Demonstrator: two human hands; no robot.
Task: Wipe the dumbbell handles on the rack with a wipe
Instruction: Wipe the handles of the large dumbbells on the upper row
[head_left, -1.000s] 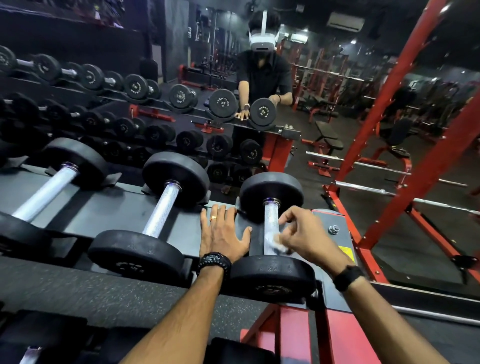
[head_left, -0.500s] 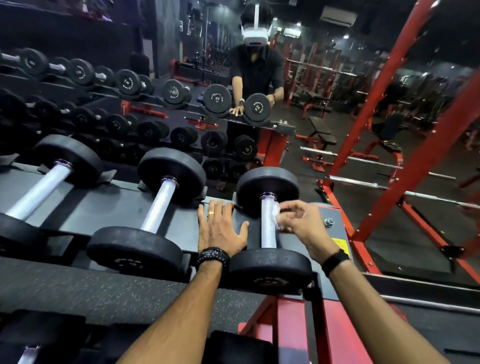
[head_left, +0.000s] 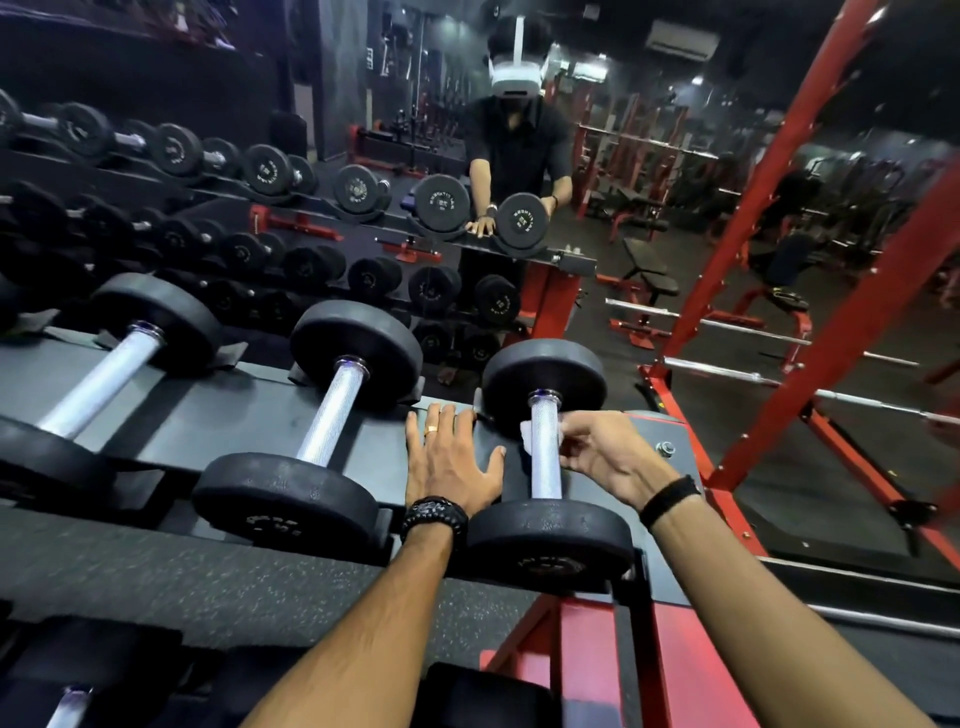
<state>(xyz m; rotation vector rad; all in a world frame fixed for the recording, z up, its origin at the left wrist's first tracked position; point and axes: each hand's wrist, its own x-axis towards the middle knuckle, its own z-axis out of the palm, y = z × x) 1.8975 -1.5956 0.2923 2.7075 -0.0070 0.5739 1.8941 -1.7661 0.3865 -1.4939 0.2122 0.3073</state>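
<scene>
We see 3 dumbbells lying side by side on the dark rack shelf (head_left: 249, 415), each with black round heads and a knurled silver handle. The rightmost dumbbell (head_left: 545, 467) carries a small white wipe (head_left: 528, 435) crumpled against the upper part of its handle (head_left: 545, 457), near the far head.

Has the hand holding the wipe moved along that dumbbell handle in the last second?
Yes. The right hand slid the wipe up the handle, toward the far weight.
</scene>
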